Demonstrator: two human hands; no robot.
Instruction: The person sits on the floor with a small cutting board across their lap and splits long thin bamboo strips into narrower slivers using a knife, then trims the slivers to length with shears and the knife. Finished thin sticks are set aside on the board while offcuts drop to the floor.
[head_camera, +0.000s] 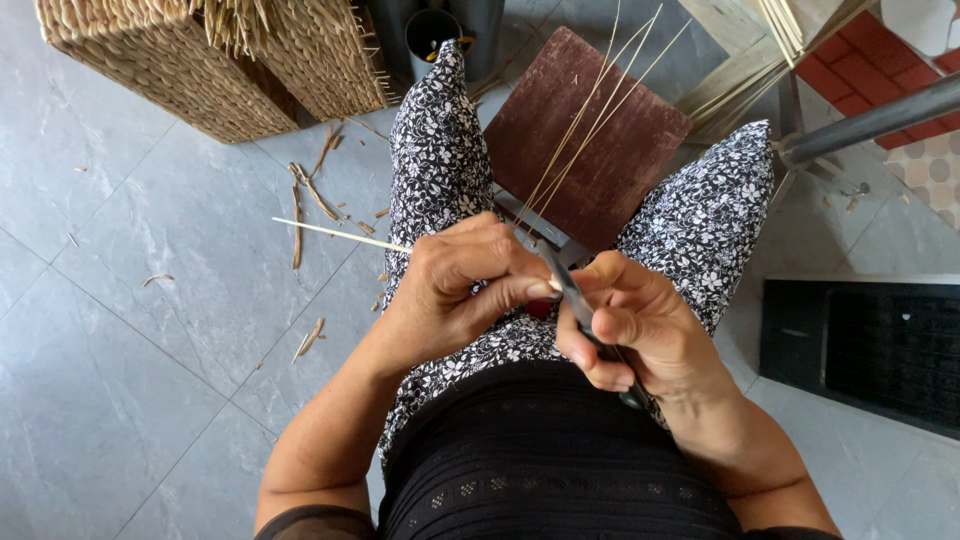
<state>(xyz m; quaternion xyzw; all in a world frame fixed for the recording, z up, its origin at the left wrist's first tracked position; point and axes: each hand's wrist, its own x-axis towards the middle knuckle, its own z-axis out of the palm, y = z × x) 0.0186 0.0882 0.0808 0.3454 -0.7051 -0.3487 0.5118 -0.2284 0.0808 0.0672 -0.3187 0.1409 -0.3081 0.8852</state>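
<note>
The left hand (455, 295) is pinching a thin pale strip (335, 233) over the lap, while the right hand (640, 325) is gripping a dark knife (575, 300), its blade meeting the strip between the two hands. Several long splints (590, 120) are fanning forward across a brown board (620, 160). Shavings (310, 195) are lying on the grey floor (150, 350) beside woven baskets (200, 60), suggesting trimming well underway, though more strips are waiting.

Both forearms bend inward over the lap; left hand (455, 290) curled in a pinch, right hand (635, 325) fisted, fingers (600, 370) nearly touching.
</note>
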